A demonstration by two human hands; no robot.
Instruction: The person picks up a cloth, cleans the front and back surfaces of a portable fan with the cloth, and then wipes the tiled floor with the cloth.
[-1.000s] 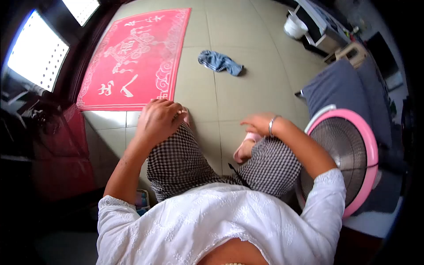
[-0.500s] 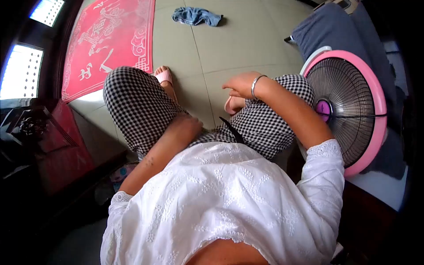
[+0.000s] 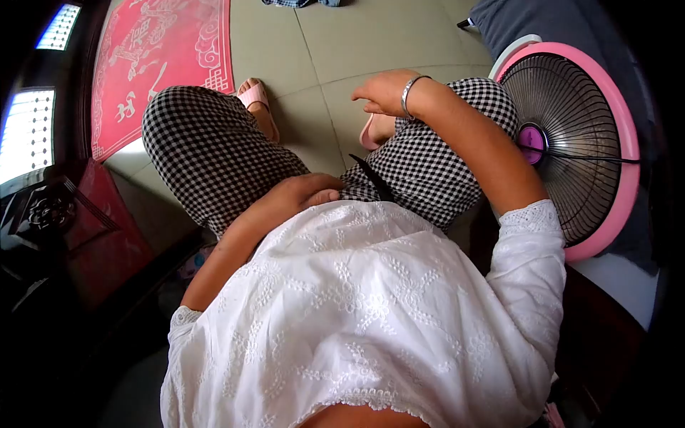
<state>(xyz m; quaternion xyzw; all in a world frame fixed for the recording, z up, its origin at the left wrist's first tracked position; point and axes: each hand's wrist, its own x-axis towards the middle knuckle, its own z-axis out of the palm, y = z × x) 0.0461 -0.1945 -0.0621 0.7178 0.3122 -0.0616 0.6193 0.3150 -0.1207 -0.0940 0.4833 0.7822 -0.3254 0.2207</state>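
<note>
My left hand (image 3: 308, 191) lies on my lap, against the black-and-white checked trousers (image 3: 207, 146) and just above the hem of the white embroidered blouse (image 3: 364, 285). Its fingers rest loosely and nothing shows in them. My right forearm leans across the right thigh, and my right hand (image 3: 389, 93) hangs past the knee with its fingers loosely stretched, holding nothing. A silver bangle (image 3: 408, 98) circles that wrist. Between the thighs, a thin black strip (image 3: 372, 178) lies on the trousers, to the right of my left hand.
A pink-rimmed fan (image 3: 578, 146) stands close by my right arm. A red mat (image 3: 160, 68) covers the tiled floor (image 3: 342, 36) ahead left. At the top edge is part of a blue cloth (image 3: 300, 3). Dark carved furniture (image 3: 50, 210) is at left.
My left hand, blurred before, is now sharp and still on my lap. The view has shifted, so the blue cloth is mostly cut off at the top. My right hand keeps its pose.
</note>
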